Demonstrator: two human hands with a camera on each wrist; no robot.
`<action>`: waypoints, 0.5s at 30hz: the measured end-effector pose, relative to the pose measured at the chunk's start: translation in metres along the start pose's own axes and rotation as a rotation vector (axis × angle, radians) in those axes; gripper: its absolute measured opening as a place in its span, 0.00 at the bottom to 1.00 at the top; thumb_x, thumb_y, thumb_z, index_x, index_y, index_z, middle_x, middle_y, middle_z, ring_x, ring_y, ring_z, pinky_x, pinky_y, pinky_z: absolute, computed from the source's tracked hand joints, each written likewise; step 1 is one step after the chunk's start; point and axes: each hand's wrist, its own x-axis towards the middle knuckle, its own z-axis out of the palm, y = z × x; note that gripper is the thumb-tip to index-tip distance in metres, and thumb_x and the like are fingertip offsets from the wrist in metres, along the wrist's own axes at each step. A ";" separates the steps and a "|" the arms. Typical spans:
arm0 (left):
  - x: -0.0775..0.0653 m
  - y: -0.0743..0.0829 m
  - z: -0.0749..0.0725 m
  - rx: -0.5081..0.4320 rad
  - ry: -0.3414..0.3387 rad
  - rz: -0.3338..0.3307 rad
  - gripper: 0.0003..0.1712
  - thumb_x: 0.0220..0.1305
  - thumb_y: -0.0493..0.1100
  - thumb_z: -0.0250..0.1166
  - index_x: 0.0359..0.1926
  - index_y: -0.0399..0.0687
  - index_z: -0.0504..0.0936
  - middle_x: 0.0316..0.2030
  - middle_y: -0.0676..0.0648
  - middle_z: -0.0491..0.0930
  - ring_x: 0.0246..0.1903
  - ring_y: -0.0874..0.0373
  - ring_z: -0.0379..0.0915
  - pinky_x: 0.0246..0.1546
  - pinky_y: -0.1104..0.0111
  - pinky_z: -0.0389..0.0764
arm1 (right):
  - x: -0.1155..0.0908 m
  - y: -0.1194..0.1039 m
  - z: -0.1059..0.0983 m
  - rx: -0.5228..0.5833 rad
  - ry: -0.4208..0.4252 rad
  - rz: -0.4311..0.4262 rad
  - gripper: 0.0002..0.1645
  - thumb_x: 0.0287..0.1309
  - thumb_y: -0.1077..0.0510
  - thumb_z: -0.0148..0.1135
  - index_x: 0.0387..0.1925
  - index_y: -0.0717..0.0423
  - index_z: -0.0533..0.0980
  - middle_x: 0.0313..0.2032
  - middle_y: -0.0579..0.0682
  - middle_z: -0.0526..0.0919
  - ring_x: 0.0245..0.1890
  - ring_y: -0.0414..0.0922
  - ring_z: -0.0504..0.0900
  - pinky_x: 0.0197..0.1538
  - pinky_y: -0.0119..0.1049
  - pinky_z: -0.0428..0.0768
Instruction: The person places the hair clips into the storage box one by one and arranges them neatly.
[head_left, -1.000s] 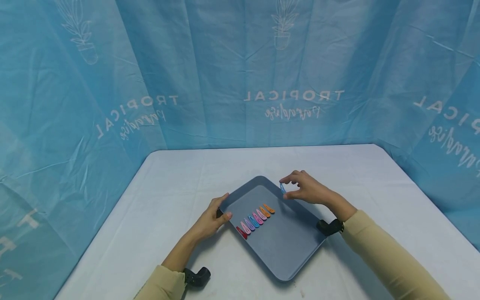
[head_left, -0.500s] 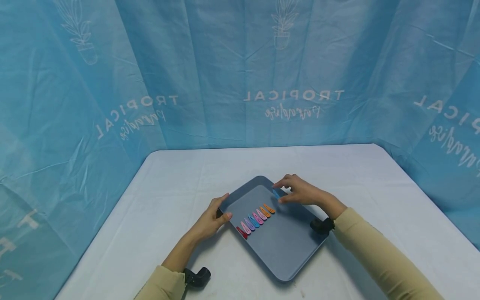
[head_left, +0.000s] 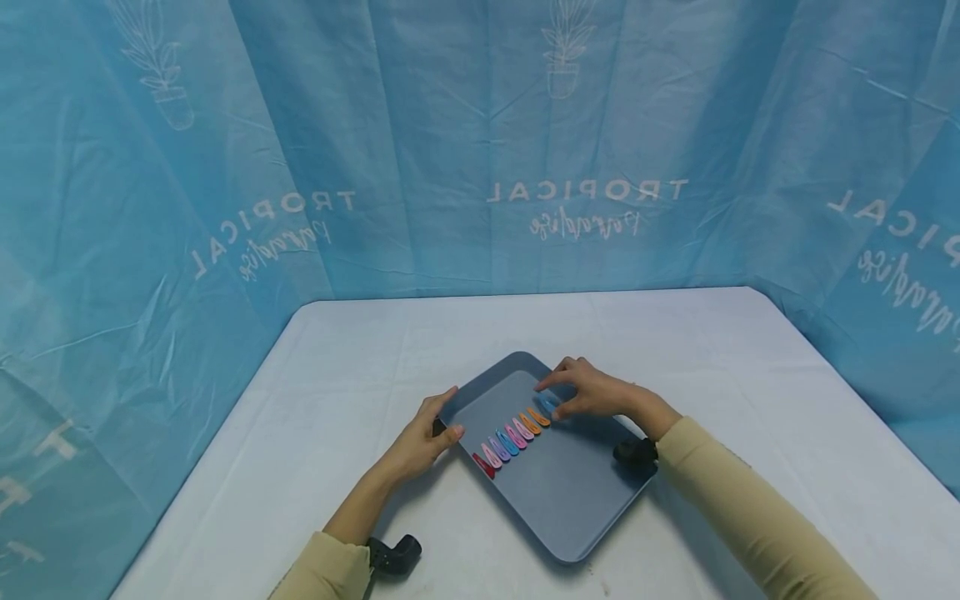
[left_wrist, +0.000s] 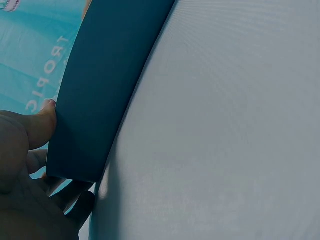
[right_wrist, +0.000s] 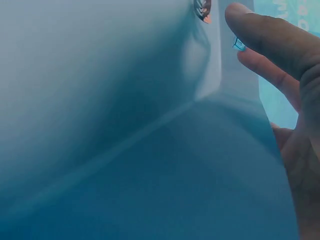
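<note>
A grey tray (head_left: 577,492) lies turned cornerwise on the white table. My left hand (head_left: 416,442) grips its left corner; in the left wrist view the thumb rests at the rim of the tray wall (left_wrist: 100,100), with the other fingers at its underside. Low over the tray, my right hand (head_left: 588,392) pinches a blue snap hair clip (head_left: 547,406) between thumb and finger. Just beside it, a slanted row of hair clips (head_left: 514,437) runs from orange through pink, blue and purple to a red clip (head_left: 484,465) at the near-left edge.
The white-covered table (head_left: 360,350) extends around the tray. Behind and to both sides hangs a blue printed curtain (head_left: 442,150). A black wrist-camera mount (head_left: 396,556) sits on the left wrist, another (head_left: 633,452) on the right.
My right hand has come left and down from the tray's upper right rim, bringing the blue hair clip to the orange end of the row. The left hand and tray stay put.
</note>
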 end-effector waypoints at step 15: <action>0.001 -0.001 0.001 0.016 0.007 0.025 0.38 0.66 0.44 0.58 0.73 0.44 0.53 0.68 0.37 0.57 0.70 0.37 0.49 0.66 0.41 0.55 | 0.004 0.003 0.008 -0.079 -0.037 0.037 0.28 0.52 0.47 0.69 0.56 0.37 0.76 0.58 0.57 0.68 0.55 0.51 0.64 0.52 0.51 0.72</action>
